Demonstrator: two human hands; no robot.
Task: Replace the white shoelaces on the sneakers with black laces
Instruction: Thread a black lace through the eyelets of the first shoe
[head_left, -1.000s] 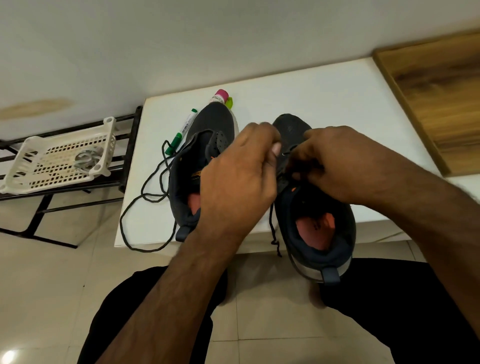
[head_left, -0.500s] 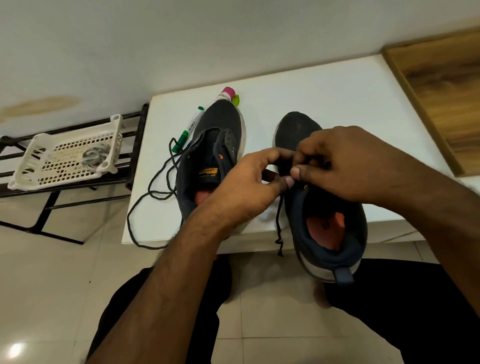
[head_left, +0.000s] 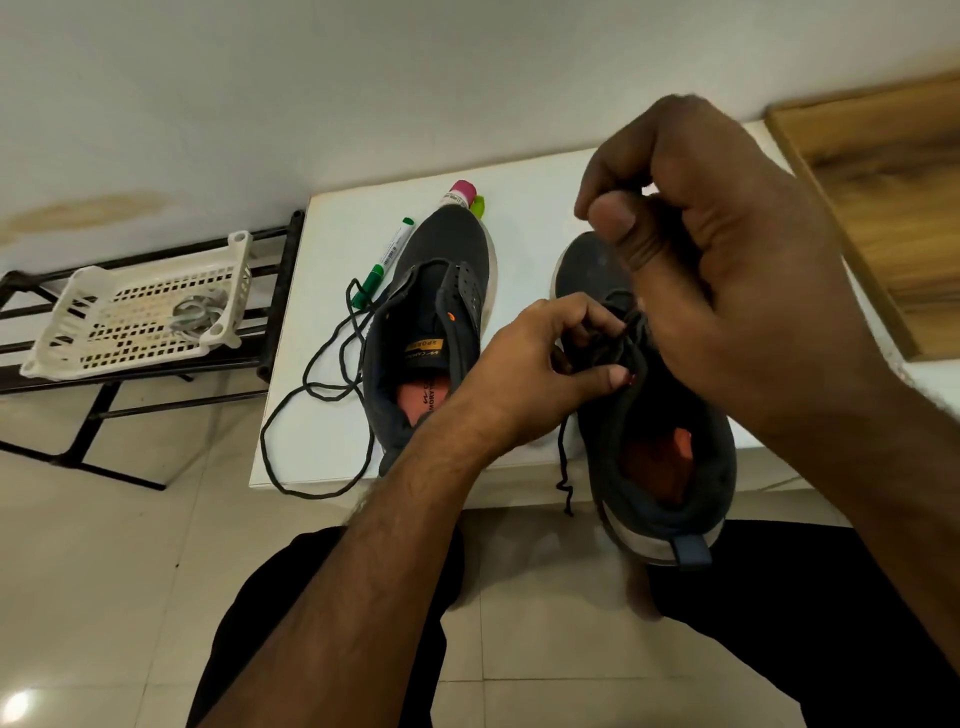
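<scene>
The right hand (head_left: 727, 249) has lifted from the right shoe (head_left: 670, 447) at the desk's (head_left: 530, 202) front edge, pinching the black lace (head_left: 563, 467) taut; the left hand (head_left: 540, 364) pinches the eyelet flap, suggesting lacing advances.

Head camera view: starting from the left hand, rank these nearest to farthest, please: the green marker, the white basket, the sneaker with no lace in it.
From the left hand:
1. Sneaker with no lace, just to its left on the white table.
2. Green marker, beyond that sneaker, toward the table's far left edge.
3. White basket, off the table on the black rack, far left.
</scene>
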